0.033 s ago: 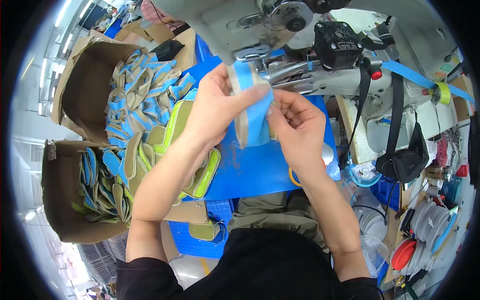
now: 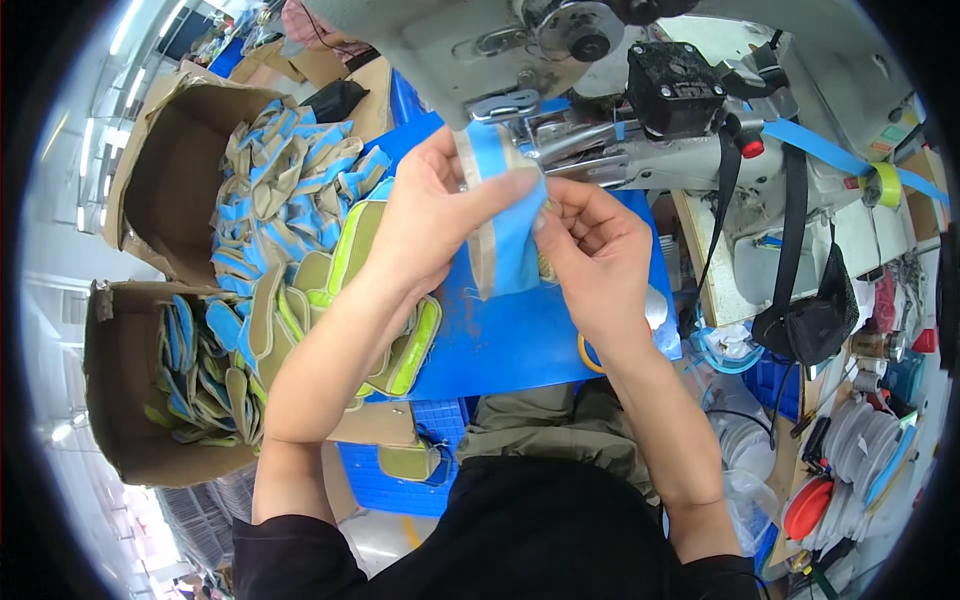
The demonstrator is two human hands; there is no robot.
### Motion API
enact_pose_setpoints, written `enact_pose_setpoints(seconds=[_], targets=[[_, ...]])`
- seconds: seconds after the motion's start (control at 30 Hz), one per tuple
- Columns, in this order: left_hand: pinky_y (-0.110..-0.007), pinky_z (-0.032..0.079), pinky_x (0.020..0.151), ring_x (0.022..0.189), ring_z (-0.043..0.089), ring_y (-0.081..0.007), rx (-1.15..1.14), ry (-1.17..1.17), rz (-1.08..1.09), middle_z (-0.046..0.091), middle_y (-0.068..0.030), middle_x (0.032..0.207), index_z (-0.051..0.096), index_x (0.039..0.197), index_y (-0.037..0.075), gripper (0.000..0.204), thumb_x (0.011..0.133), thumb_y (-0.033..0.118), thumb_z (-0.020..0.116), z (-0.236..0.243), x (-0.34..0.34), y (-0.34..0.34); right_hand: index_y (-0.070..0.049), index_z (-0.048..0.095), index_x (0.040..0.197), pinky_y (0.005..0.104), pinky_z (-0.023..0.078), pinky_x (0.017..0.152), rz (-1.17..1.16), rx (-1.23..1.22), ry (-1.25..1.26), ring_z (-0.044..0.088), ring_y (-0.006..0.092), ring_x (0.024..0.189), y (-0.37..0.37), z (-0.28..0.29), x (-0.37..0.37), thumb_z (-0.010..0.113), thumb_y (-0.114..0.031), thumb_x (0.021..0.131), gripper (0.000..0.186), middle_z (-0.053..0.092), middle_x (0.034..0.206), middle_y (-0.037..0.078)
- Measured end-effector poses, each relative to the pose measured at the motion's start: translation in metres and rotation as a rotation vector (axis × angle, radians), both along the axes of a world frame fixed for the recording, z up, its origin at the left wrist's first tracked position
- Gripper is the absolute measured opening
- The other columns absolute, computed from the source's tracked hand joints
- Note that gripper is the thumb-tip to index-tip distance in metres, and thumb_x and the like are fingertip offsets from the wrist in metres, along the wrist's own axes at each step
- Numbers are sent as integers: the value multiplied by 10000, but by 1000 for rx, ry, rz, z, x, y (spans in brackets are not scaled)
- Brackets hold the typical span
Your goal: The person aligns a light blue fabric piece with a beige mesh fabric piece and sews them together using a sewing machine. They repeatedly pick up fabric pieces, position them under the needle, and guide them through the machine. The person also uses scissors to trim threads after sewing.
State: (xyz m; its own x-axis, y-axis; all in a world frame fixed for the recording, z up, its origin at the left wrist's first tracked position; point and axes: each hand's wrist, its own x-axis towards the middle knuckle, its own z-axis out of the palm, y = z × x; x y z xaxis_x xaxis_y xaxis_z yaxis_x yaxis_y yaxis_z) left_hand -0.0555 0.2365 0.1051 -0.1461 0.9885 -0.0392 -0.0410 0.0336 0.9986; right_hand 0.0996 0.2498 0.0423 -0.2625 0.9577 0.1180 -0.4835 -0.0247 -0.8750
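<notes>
A fabric piece with a blue band and beige edges (image 2: 515, 245) is stretched between my hands, just in front of the sewing machine (image 2: 425, 45). My left hand (image 2: 425, 205) grips it from the left, thumb lying across the blue band and fingers hidden behind. At its right edge my right hand (image 2: 595, 245) pinches the cloth between thumb and curled fingers. The upper end of the piece reaches up under the metal presser area (image 2: 505, 105); whether it is clamped there I cannot tell. Below lies the blue work surface (image 2: 480, 345).
On the left, a cardboard box (image 2: 165, 170) stands beside a heap of blue-and-beige fabric pieces (image 2: 285, 180). A second box (image 2: 120, 400) holds stacked pads. Green-edged pads (image 2: 405, 350) lie by my left forearm. Yellow-handled scissors (image 2: 588, 352) rest near my right wrist. A blue tape (image 2: 820, 145) runs at the right.
</notes>
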Motion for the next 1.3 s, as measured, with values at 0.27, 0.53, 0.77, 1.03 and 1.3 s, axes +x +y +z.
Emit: enact_pose_setpoints(seconds=[0.27,0.53,0.77,1.03,1.3], targets=[[-312,597,862,951,729,-150,-166,-255,-130,746,-80,1078,643,1186,13,289,941,116,756,3,-17,-4,54,706,1149,231,528,689,56,-7,-29,668,71,774,2,-4,6,727,-43,915,255,736,896,51],[-316,603,858,946,731,-156,-166,-290,-97,740,-83,1080,632,1206,25,280,960,112,736,2,-11,-7,40,713,1137,231,517,677,82,-10,55,662,67,762,1,-13,4,699,-18,921,224,732,887,42],[-303,599,851,934,722,-143,-8,-141,29,736,-80,1079,599,1230,9,359,905,-21,746,-3,6,-6,50,702,1148,228,514,701,121,-56,16,651,56,780,-3,-6,10,678,-2,941,214,730,905,37],[-288,597,816,910,711,-130,44,-130,75,732,-80,1052,591,1219,-2,358,892,-35,733,-6,11,-5,47,687,1184,218,525,733,124,-32,26,657,54,824,-5,-5,12,676,8,950,237,733,961,35],[-289,588,794,902,699,-129,-17,-107,111,728,-88,1048,583,1226,-24,395,871,-16,756,2,12,-1,74,664,1233,234,535,843,153,-60,66,679,96,921,-5,-6,15,713,-34,965,294,742,1073,90]])
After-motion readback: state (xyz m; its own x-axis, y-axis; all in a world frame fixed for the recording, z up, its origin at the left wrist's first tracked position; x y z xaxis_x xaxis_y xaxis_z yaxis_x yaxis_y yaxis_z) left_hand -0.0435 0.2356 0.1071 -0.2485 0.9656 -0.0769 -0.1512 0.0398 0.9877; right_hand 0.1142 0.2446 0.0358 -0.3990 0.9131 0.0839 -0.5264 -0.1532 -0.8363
